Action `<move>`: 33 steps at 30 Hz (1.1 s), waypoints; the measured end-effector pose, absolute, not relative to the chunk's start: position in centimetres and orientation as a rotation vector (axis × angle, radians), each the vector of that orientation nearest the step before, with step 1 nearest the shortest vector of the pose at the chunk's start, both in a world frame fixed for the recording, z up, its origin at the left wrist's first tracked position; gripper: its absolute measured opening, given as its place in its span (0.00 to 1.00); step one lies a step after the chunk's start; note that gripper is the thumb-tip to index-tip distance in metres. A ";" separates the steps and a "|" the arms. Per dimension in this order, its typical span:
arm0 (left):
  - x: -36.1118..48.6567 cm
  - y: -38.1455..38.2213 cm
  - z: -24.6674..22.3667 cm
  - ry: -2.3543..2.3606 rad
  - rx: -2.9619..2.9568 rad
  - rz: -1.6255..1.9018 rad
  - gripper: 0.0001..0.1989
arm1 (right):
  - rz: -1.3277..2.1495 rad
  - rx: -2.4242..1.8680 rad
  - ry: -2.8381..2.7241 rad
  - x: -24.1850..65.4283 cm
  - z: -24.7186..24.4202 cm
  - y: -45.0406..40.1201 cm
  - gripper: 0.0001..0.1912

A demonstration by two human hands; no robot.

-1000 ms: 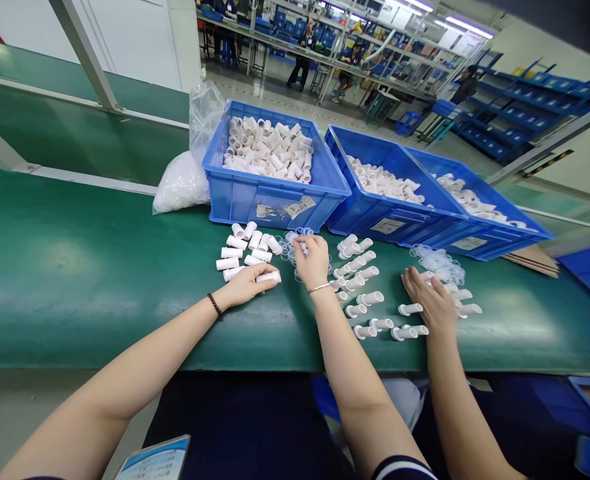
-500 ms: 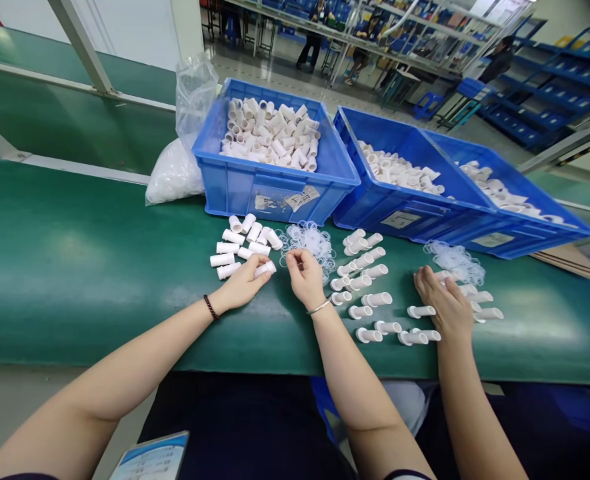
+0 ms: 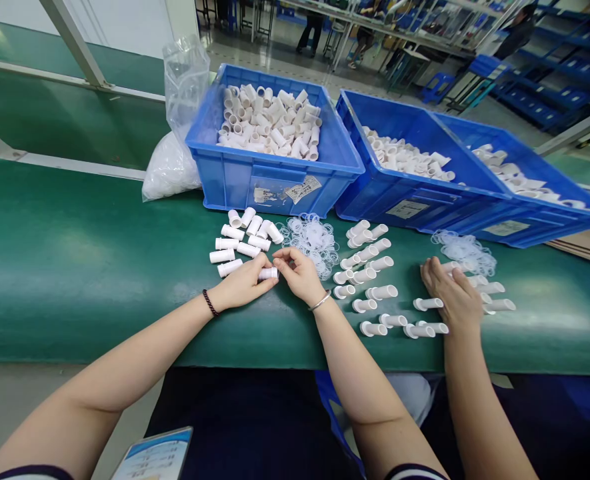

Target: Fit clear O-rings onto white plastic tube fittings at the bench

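My left hand lies on the green table and holds a short white plastic tube on its side. My right hand meets it, with pinched fingertips at the tube's right end; whether a ring is between them I cannot tell. Just beyond lies a pile of clear rubber rings. Several loose white tubes lie left of the pile. More tubes with flanged ends lie in rows to its right.
Three blue crates of white tubes stand behind: one, a second, a third. A plastic bag sits at left. A co-worker's hand rests on tubes at right, near another ring pile.
My right hand drew back from the ring pile and closed in on the tube held in my left hand. The view tilted slightly downward.
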State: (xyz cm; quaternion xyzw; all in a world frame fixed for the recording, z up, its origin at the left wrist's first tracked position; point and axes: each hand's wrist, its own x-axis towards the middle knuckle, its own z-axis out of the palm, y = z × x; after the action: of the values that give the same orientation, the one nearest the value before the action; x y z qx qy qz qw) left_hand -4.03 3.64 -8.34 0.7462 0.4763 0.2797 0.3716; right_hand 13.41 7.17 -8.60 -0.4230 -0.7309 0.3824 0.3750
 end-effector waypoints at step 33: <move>-3.2 3.6 -8.1 0.937 1.163 1.176 0.16 | 0.817 -1.107 -1.627 13.7 -8.8 8.8 0.22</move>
State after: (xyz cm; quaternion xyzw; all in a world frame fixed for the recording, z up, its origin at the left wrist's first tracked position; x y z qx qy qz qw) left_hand -3.21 3.58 -8.14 0.4979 0.4011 0.5034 0.5812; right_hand 13.67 8.76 -8.77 -0.4545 -0.6682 0.3353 0.4842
